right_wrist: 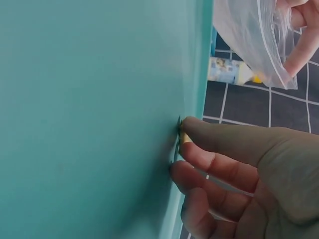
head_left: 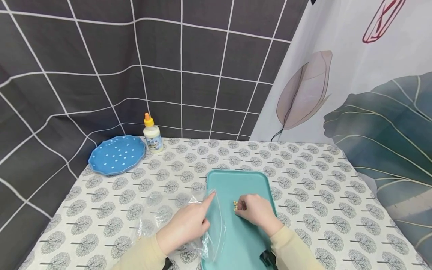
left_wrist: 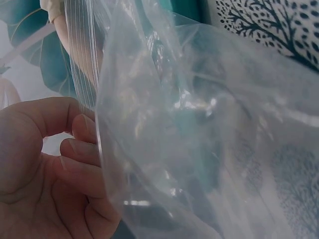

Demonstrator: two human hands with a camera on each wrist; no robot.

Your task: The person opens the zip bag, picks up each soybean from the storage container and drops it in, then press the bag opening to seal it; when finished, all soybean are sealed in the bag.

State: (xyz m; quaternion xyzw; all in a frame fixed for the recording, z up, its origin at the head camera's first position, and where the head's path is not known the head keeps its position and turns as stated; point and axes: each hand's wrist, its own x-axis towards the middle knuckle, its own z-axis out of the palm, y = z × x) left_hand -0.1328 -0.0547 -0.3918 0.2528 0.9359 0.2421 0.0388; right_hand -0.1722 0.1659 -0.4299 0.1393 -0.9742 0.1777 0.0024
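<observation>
A teal tray [head_left: 236, 183] lies on the patterned tablecloth in front of me. My left hand [head_left: 187, 225] holds a clear plastic zip bag [head_left: 212, 228] at the tray's left edge, index finger stretched out over the tray. In the left wrist view, the curled fingers [left_wrist: 79, 149] grip the bag [left_wrist: 199, 124] by its zip strip. My right hand [head_left: 253, 210] rests on the tray, its fingertips pinching at a few small yellow pieces [head_left: 235, 205]. One yellow piece [right_wrist: 184, 137] shows between thumb and finger of the right hand [right_wrist: 234, 164], against the tray [right_wrist: 89, 119].
A blue dotted plate [head_left: 116, 154] sits at the table's back left, with a white bottle with an orange cap [head_left: 152, 135] beside it. A dark grid-pattern curtain hangs behind, and a leaf-print cloth stands on the right.
</observation>
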